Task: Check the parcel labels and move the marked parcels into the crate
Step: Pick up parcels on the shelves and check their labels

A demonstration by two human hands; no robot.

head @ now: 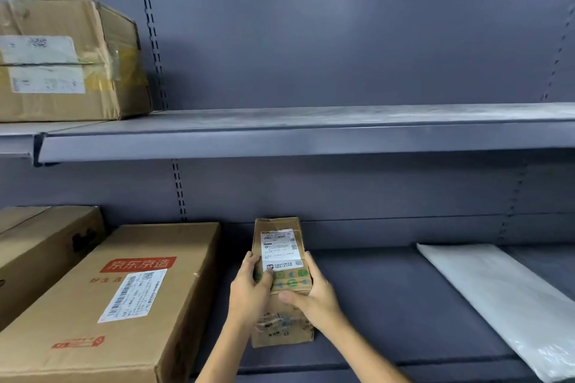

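Here, both hands clasp a small brown parcel [281, 274] over the lower shelf [389, 305] — left hand [249, 289] on its left edge, right hand [314, 292] on its right. Its white label [280, 247] faces up. Left of them lies a long printed carton [124, 298]; right, a white bag [504, 298]. Farther up-left, a taped box [68, 59].

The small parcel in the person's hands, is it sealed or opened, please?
Sealed, as far as visible: the small parcel has its flaps closed, with the shipping label stuck flat and unbroken across the top. Its far side is hidden.
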